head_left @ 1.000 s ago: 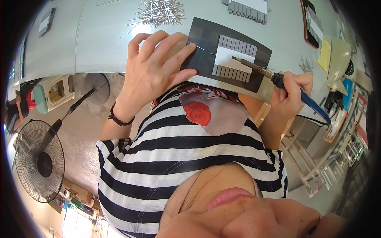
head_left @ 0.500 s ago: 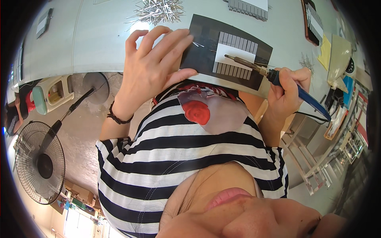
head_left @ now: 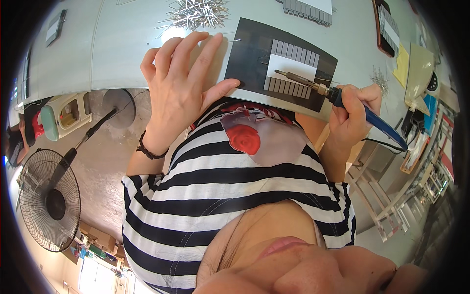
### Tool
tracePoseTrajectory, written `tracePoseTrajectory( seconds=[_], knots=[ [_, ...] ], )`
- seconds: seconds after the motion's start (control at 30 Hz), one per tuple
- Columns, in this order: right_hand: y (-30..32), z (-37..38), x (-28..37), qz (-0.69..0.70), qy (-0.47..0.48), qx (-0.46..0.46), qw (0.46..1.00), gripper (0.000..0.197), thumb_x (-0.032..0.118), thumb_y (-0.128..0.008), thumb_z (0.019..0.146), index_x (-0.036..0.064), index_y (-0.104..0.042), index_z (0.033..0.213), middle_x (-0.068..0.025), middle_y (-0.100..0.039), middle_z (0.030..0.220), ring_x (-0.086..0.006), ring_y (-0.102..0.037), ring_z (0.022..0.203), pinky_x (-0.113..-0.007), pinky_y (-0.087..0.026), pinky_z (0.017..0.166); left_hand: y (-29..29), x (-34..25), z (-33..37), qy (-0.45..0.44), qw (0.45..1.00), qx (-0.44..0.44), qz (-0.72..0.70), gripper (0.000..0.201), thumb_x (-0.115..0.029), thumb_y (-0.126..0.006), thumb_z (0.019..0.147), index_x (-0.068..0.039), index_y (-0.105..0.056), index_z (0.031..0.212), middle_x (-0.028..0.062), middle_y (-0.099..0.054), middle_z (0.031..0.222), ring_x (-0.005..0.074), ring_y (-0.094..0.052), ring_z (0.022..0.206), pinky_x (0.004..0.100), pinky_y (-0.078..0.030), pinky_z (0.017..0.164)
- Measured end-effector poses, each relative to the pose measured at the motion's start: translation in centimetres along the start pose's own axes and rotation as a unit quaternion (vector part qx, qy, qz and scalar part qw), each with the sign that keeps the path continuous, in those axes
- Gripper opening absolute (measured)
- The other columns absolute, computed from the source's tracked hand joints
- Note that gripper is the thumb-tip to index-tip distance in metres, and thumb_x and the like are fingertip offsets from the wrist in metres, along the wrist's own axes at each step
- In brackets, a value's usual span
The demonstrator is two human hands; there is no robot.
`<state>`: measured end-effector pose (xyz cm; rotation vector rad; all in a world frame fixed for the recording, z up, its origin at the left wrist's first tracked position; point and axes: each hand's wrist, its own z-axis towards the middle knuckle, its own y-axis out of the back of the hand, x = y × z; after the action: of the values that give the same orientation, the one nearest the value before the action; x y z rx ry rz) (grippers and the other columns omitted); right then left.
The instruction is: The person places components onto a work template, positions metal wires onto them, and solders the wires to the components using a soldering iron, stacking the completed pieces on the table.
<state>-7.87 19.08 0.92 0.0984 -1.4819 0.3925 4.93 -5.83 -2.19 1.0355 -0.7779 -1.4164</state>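
The view comes from the person's own head, through the left of two fisheye cameras worn side by side, and looks steeply down the front of the body. It is upright and unmirrored (picture left is the person's own left). The neck and striped shirt lie nearest the lens, filling the lower middle; farther off, the table spans the top, with the left hand, right hand and black board in the upper middle. The wide lens also takes in the floor and a standing fan at left. Straight edges bow toward the rim, and the corners fall black.
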Motion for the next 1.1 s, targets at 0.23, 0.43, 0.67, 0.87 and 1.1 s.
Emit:
tracePoseTrajectory(
  seconds=[0.23,0.43,0.67,0.87,1.1],
  knots=[
    [0.4,-0.5,-0.2,0.003,0.003,-0.026,1.000,0.026,-0.010,-0.059,0.087,0.0049,-0.039,0.080,-0.0005,-0.043,0.055,-0.0026,-0.028,0.047,-0.023,-0.021,0.045,-0.4,-0.4,0.1,-0.045,0.998,0.037,-0.038,0.063,-0.059,-0.069,0.086,-0.015,-0.067,0.131,0.0008,-0.060,0.128,0.0243,-0.050,0.114,0.0422,-0.032,0.101],
    [0.6,0.0,-0.6,0.018,-0.007,-0.005,1.000,0.029,-0.010,-0.063,0.086,0.0053,-0.040,0.079,-0.0008,-0.045,0.056,-0.0025,-0.030,0.046,-0.023,-0.021,0.044,-0.4,-1.6,-0.3,-0.073,0.996,0.035,-0.045,0.061,-0.058,-0.070,0.084,-0.016,-0.068,0.129,-0.0012,-0.062,0.123,0.0215,-0.053,0.109,0.0411,-0.033,0.098],
    [-0.3,0.0,-0.6,-0.057,0.014,-0.021,0.998,0.024,-0.008,-0.055,0.090,0.0061,-0.038,0.079,-0.0032,-0.045,0.058,-0.0042,-0.028,0.043,-0.022,-0.023,0.043,-0.9,-1.8,0.0,-0.095,0.994,0.025,-0.051,0.062,-0.058,-0.072,0.083,-0.016,-0.069,0.129,-0.0024,-0.063,0.121,0.0202,-0.054,0.106,0.0405,-0.034,0.097],
    [-1.3,-0.2,-0.1,-0.028,-0.030,-0.029,0.999,0.027,-0.007,-0.070,0.086,0.0051,-0.047,0.078,-0.0022,-0.057,0.063,-0.0025,-0.040,0.053,-0.021,-0.030,0.049,-1.4,-1.6,-0.1,-0.104,0.993,0.001,-0.056,0.058,-0.056,-0.073,0.083,-0.016,-0.071,0.126,-0.0031,-0.064,0.118,0.0195,-0.055,0.102,0.0393,-0.035,0.095],
    [-2.0,-0.2,-0.3,-0.049,-0.022,-0.014,0.998,0.025,-0.005,-0.065,0.085,0.0048,-0.044,0.076,-0.0036,-0.050,0.063,-0.0049,-0.036,0.048,-0.020,-0.026,0.045,-1.6,-1.6,-0.2,-0.105,0.993,-0.010,-0.052,0.056,-0.055,-0.074,0.083,-0.016,-0.072,0.123,-0.0038,-0.065,0.115,0.0188,-0.055,0.099,0.0380,-0.035,0.093]
  ],
)
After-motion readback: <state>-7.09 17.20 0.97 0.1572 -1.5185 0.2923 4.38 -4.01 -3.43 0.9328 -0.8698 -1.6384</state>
